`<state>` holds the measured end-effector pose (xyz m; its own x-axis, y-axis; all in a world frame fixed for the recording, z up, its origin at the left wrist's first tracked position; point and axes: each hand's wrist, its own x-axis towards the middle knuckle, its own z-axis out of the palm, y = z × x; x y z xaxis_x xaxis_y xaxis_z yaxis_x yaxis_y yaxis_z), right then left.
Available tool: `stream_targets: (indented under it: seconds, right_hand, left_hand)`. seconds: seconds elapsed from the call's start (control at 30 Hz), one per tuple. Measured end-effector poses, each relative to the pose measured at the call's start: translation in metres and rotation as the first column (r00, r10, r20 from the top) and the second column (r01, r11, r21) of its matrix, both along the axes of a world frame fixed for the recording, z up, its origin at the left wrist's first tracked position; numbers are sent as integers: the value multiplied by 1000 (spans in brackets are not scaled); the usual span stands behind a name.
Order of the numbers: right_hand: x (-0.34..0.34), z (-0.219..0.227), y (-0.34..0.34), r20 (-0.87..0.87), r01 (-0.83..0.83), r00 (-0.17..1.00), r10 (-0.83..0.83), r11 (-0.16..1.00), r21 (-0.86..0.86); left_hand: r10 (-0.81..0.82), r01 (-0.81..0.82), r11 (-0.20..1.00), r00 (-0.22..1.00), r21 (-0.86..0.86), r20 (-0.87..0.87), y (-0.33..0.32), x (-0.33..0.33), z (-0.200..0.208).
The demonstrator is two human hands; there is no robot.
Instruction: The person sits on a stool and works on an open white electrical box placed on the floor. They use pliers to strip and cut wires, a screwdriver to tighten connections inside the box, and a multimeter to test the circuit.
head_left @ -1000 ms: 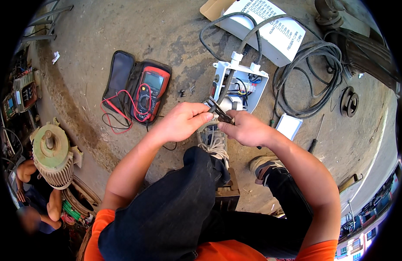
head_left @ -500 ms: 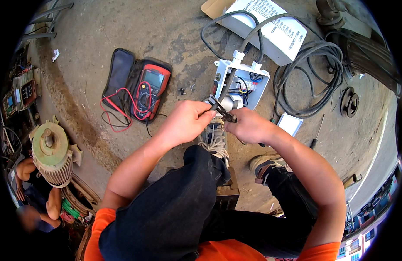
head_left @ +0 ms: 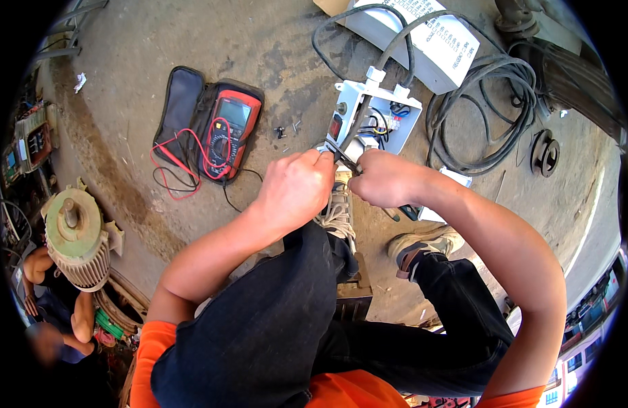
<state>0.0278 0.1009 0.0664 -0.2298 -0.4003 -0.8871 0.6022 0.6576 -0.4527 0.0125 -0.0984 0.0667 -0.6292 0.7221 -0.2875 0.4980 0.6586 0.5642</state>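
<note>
A small white electrical box (head_left: 409, 129) lies with its inside exposed, showing wires and terminals. A thick black cable (head_left: 360, 122) runs down through it toward me. My left hand (head_left: 297, 183) is closed around the cable's near end, just below the box. In my right hand (head_left: 389, 178) is a pair of pliers (head_left: 344, 158), its dark jaws at the cable close to my left fingers. My fingers hide the cable's tip and whatever the jaws bite on. Beneath my hands is my shoe (head_left: 339, 217).
Left of the box a red multimeter (head_left: 234, 112) lies in its black case with red and black leads. A printed white carton (head_left: 430, 51) and a cable coil (head_left: 457, 156) lie beyond. An electric motor (head_left: 76, 234) stands at far left, near another person (head_left: 52, 299).
My left hand has closed into a fist, its back turned upward, and shifted slightly down. My right hand has rolled over and moved slightly up with the pliers. The view has shifted a little.
</note>
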Motion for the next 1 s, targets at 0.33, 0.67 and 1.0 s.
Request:
stream_targets:
  seconds: [0.33, 0.67, 1.0]
  right_hand:
    - [34, -6, -2, -197, 270, 937, -289, 956, -114]
    - [58, -20, -9, -204, 474, 827, -524, 845, -247]
    - [58, -22, -9, -282, 462, 798, -533, 840, -283]
  left_hand:
    - [331, -375, 927, 776, -28, 538, -3, -5, -3]
    - [328, -657, 715, 13, -239, 945, -9, -10, -3]
    - [210, -693, 608, -328, -386, 921, -11, -11, -5]
